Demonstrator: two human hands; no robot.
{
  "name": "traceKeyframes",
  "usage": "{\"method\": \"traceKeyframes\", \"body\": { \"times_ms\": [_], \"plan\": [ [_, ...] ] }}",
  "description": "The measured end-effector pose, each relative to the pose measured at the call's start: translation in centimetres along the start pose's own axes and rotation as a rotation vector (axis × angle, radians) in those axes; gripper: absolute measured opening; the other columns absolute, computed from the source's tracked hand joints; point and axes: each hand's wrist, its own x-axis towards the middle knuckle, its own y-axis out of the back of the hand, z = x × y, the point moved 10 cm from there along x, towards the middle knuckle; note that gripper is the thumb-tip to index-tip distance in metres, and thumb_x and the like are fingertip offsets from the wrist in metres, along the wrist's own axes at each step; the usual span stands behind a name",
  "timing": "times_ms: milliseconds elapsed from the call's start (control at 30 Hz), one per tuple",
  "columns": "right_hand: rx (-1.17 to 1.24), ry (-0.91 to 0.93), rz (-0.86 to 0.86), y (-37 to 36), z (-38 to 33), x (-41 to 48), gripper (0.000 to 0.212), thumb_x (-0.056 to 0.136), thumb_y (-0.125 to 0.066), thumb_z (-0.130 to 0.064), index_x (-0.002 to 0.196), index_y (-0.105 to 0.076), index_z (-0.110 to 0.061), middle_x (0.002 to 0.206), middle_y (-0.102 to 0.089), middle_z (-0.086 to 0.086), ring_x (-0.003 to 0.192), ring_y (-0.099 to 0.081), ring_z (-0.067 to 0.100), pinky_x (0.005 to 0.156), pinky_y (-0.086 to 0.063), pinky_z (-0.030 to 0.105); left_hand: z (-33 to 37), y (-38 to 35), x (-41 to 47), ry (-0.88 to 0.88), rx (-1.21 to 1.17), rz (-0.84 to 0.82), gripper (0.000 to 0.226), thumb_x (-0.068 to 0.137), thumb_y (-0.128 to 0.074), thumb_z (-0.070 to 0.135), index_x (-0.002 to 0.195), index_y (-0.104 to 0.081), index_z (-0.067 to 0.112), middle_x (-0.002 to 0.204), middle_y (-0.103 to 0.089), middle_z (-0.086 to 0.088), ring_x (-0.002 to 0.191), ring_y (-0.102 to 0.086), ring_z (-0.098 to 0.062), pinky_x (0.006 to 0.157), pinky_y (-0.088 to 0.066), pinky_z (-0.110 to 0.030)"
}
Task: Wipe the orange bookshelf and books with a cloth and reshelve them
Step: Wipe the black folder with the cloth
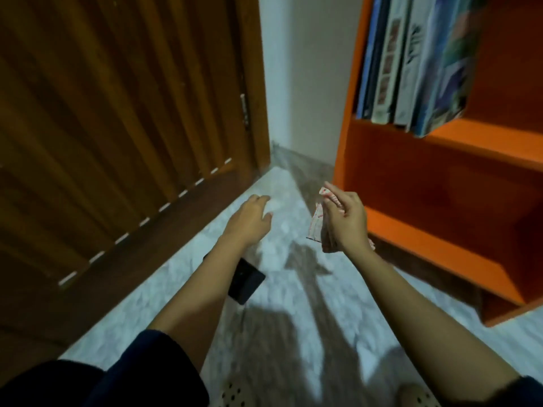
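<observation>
The orange bookshelf (458, 154) stands on the right. Several books (411, 60) lean upright on its upper shelf, and the lower shelf shows bare orange board. My right hand (348, 221) grips a pale cloth with red pattern (318, 221) in the air, just left of the shelf's lower edge. Further left, my left hand (249, 220) hangs over the floor with relaxed fingers and holds nothing.
A brown wooden door (117, 127) fills the left side. Beyond the hands a white wall (305, 83) meets the pale marble floor (279, 289). A black phone-like object (245, 284) lies on the floor, partly under my left forearm. The frame is blurred.
</observation>
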Motion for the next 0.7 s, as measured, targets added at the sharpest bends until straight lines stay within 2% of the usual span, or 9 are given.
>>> {"method": "traceKeyframes", "body": {
  "times_ms": [100, 167, 233, 300, 433, 533, 633, 700],
  "plan": [
    [-0.004, -0.091, -0.098, -5.0, 3.9, -2.4, 0.032, 0.093, -0.056, -0.010, 0.124, -0.061, -0.017, 0.100, -0.051, 0.007, 0.093, -0.052, 0.016, 0.077, -0.037, 0.005, -8.1, -3.0, -1.7, 0.171, 0.019, -0.056, 0.048, 0.097, -0.045, 0.025, 0.143, -0.034, 0.015, 0.139, -0.040, -0.012, 0.126, -0.043, -0.030, 0.099, -0.040, -0.041],
    [-0.004, -0.128, -0.153, -7.8, 5.8, -3.4, 0.031, 0.093, -0.056, -0.009, 0.123, -0.061, -0.015, 0.101, -0.052, 0.008, 0.087, -0.052, 0.007, 0.082, -0.038, 0.003, -12.9, -4.8, -2.7, 0.277, 0.035, -0.083, 0.049, 0.097, -0.045, 0.025, 0.144, -0.032, 0.017, 0.136, -0.042, -0.014, 0.123, -0.045, -0.032, 0.097, -0.043, -0.043],
    [0.008, -0.171, -0.186, -10.0, 7.6, -4.0, 0.030, 0.093, -0.056, -0.007, 0.122, -0.063, -0.012, 0.102, -0.054, 0.009, 0.086, -0.051, -0.002, 0.081, -0.035, -0.002, -16.9, -6.5, -3.4, 0.366, 0.025, -0.105, 0.051, 0.097, -0.044, 0.025, 0.145, -0.028, 0.020, 0.137, -0.040, -0.015, 0.123, -0.044, -0.033, 0.099, -0.042, -0.044],
    [0.015, -0.214, -0.211, -11.7, 9.6, -4.3, 0.030, 0.093, -0.055, -0.007, 0.121, -0.064, -0.013, 0.102, -0.054, 0.007, 0.087, -0.053, -0.001, 0.078, -0.034, -0.004, -19.6, -8.1, -3.5, 0.414, 0.002, -0.126, 0.052, 0.098, -0.041, 0.024, 0.147, -0.024, 0.020, 0.137, -0.040, -0.016, 0.125, -0.044, -0.033, 0.100, -0.039, -0.043],
    [0.004, -0.226, -0.253, -13.8, 12.8, -4.6, 0.030, 0.091, -0.057, -0.006, 0.120, -0.064, -0.012, 0.102, -0.057, 0.007, 0.089, -0.055, -0.001, 0.078, -0.033, -0.003, -21.9, -9.9, -2.7, 0.410, -0.032, -0.100, 0.050, 0.098, -0.040, 0.014, 0.146, -0.027, 0.015, 0.131, -0.047, -0.020, 0.120, -0.048, -0.034, 0.098, -0.039, -0.038],
    [-0.004, -0.198, -0.268, -14.4, 14.5, -4.9, 0.028, 0.093, -0.056, -0.006, 0.120, -0.063, -0.010, 0.101, -0.059, 0.011, 0.096, -0.058, 0.012, 0.083, -0.035, 0.001, -21.9, -10.0, -2.2, 0.342, -0.026, 0.000, 0.044, 0.097, -0.042, 0.008, 0.141, -0.039, 0.012, 0.119, -0.059, -0.022, 0.109, -0.057, -0.036, 0.092, -0.044, -0.037],
    [0.014, -0.211, -0.265, -14.5, 15.7, -5.1, 0.028, 0.093, -0.055, -0.006, 0.120, -0.063, -0.009, 0.103, -0.060, 0.012, 0.098, -0.059, 0.014, 0.086, -0.039, 0.004, -21.7, -10.2, -1.9, 0.344, 0.032, 0.025, 0.045, 0.096, -0.041, 0.007, 0.140, -0.041, 0.017, 0.108, -0.064, -0.022, 0.098, -0.062, -0.038, 0.084, -0.048, -0.039],
    [0.049, -0.271, -0.232, -14.1, 16.0, -5.1, 0.028, 0.093, -0.056, -0.008, 0.121, -0.063, -0.010, 0.105, -0.061, 0.006, 0.101, -0.059, 0.014, 0.090, -0.043, 0.010, -21.3, -10.4, -1.8, 0.380, 0.000, 0.030, 0.043, 0.096, -0.039, 0.007, 0.137, -0.045, 0.020, 0.101, -0.064, -0.023, 0.093, -0.062, -0.039, 0.082, -0.048, -0.040]
  ]
}}
